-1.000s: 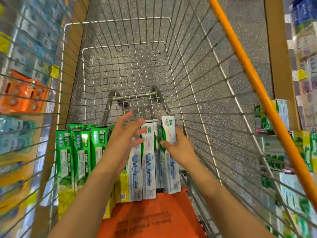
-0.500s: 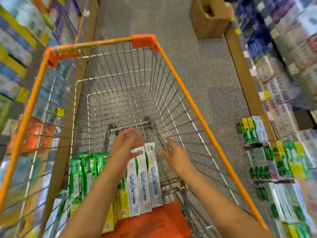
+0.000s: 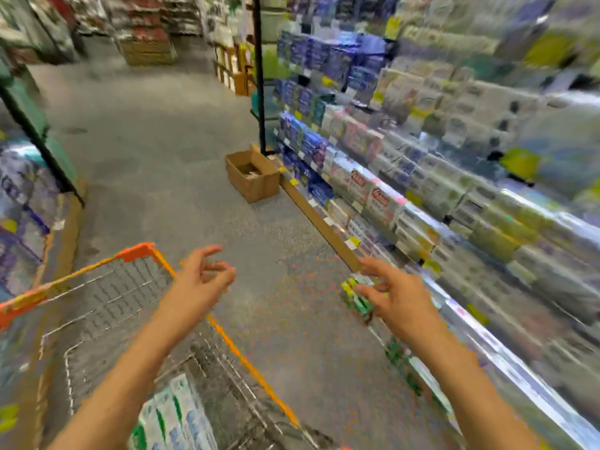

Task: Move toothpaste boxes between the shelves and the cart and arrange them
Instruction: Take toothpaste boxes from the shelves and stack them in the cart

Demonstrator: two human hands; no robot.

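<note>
Shelves (image 3: 422, 177) fill the side at 3 o'clock, blurred. Cart (image 3: 107, 297) stands at 8 o'clock; toothpaste boxes (image 3: 175, 414) lie inside at its near end, long axis toward 12 o'clock. Left hand (image 3: 201, 280) hangs over the cart rim, fingers loosely spread, holding nothing. Right hand (image 3: 399, 297) reaches toward the shelves, fingers spread, holding nothing.
</note>
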